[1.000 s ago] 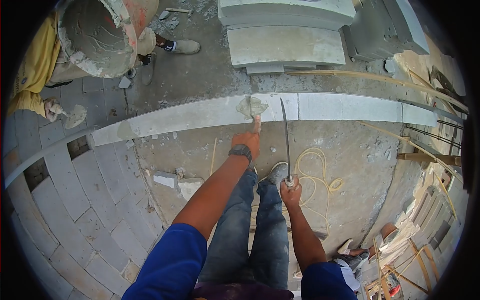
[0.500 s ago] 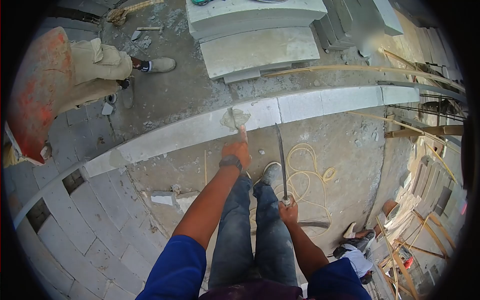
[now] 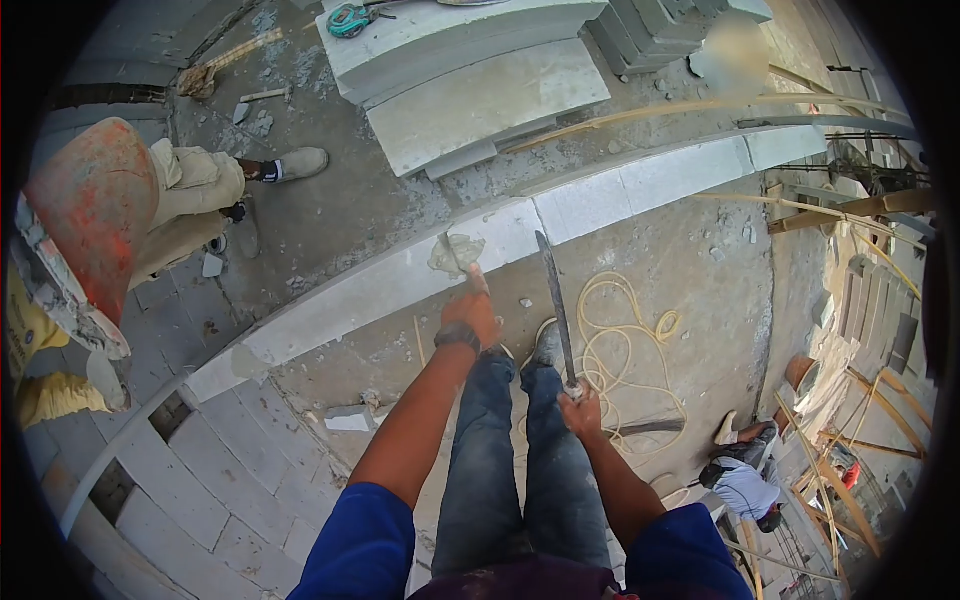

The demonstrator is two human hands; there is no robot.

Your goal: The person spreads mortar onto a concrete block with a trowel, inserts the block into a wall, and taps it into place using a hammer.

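My left hand [image 3: 472, 318] is at the near edge of a low, curved row of pale blocks [image 3: 590, 205]. Its index finger is stretched out to a patch of grey mortar [image 3: 456, 253] on the row's top, and nothing shows in the hand. In front of my right thigh, my right hand [image 3: 580, 410] is closed around the handle of a long, narrow, dark blade [image 3: 557, 300]. The blade points away from me, its tip close to the row's near side by a joint. Whether it has teeth I cannot tell.
Large pale blocks [image 3: 490, 110] are stacked beyond the row, with a teal tape measure [image 3: 350, 20] on top. At left, a person holds a red, mortar-smeared container [image 3: 95, 200]. A yellowish hose [image 3: 610, 345] lies coiled on the floor. Another person [image 3: 745, 480] is at lower right.
The whole view has shifted and turned slightly. More of the person at left and a yellow glove now show. My left finger stays at the mortar, and my right hand still grips the blade.
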